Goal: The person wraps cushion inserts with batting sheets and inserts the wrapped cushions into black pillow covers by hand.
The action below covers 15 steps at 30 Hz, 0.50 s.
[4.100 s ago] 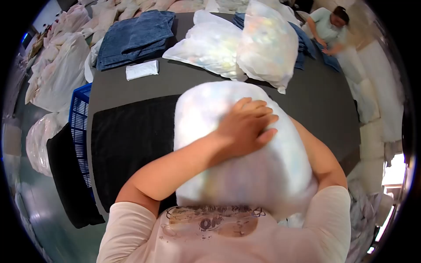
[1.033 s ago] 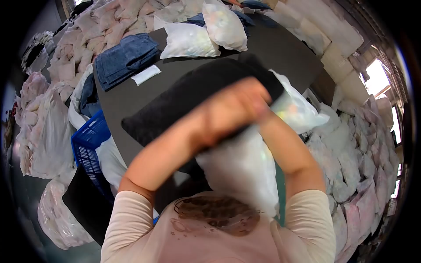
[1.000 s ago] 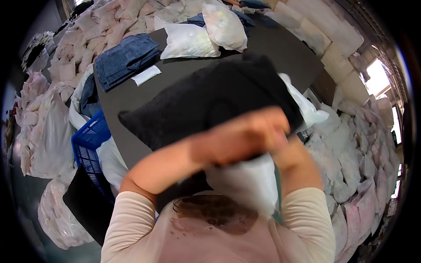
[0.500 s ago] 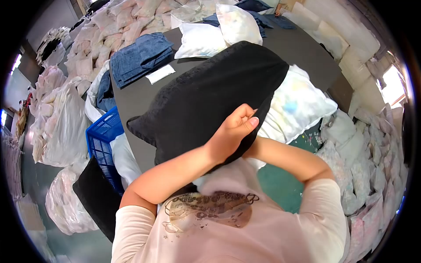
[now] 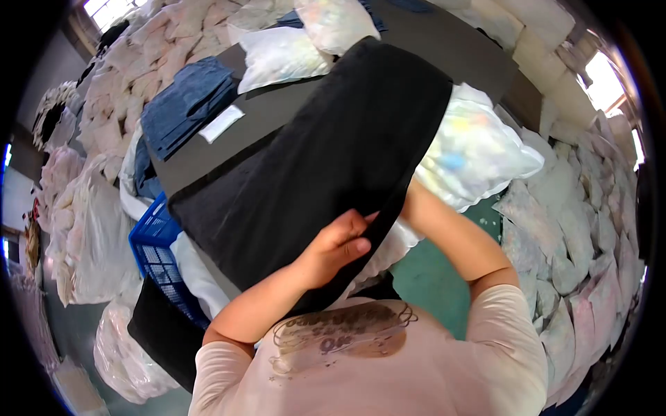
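A large black cushion cover (image 5: 326, 145) lies across the table in front of me, its mouth facing right. My left hand (image 5: 336, 246) is closed on the near edge of that mouth, thumb on the outside. My right forearm (image 5: 458, 232) reaches up into the opening, and the cover hides the hand and its fingers. A white pillow insert (image 5: 479, 149) with pastel filling showing through sticks out of the mouth on the right. How far it goes inside the cover is hidden.
On the dark table (image 5: 444, 35) are folded blue covers (image 5: 187, 104), a small white packet (image 5: 220, 123) and white pillows (image 5: 284, 59). A blue plastic basket (image 5: 156, 239) stands at the left, a black cushion (image 5: 163, 333) below it. Heaped white pillows (image 5: 569, 222) line the right.
The cover's left part has flattened and spread, and its pointed corner has opened out. My left hand has slid down and left along the edge. My right arm has moved higher into the opening.
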### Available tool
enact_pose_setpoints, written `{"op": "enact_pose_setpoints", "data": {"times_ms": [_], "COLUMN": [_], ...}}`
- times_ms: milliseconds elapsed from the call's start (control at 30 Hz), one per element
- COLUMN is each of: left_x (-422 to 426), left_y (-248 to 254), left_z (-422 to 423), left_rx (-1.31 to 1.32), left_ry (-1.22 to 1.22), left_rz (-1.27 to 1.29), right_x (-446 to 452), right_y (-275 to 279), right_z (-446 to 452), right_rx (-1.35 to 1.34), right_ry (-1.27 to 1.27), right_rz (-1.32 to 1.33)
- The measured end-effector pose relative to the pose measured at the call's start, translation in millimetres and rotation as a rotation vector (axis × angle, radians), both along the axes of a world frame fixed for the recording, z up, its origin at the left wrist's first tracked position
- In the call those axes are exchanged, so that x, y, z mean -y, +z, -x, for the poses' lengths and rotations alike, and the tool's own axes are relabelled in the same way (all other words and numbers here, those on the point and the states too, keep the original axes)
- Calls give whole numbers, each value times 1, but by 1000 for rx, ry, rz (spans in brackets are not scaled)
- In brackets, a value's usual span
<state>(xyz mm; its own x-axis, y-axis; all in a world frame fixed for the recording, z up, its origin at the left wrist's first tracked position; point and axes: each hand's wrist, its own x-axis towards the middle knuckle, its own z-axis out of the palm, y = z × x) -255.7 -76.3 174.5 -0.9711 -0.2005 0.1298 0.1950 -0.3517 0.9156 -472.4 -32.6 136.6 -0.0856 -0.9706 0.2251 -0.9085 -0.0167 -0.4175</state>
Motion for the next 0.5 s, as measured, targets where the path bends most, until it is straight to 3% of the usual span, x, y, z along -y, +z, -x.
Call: {"op": "enact_pose_setpoints", "data": {"times_ms": [133,233,267,333,433,500], "left_x": [-17,-24,-22,-18,-11,-5], "left_y": [-38,-61,-64,-57,-77,-64], "left_z": [7,24,31,46,61,68], "left_rx": [85,87,100,336,243,225], "left_ry": [-114,-309,-288,-216,-137,-67], "left_rz": [195,-22,47,-99,80,109], "right_x": [29,66,77,91,91,76], "right_y": [27,-29,-60,-113,-122,-96], "right_z": [78,159,187,227,238,234], "right_rx": [-141,-238,-256,-279,-283,-303], "right_ry": [-70,-229,-285,-348,-302,-186], "right_rz": [111,79,29,-80,-119,-123]}}
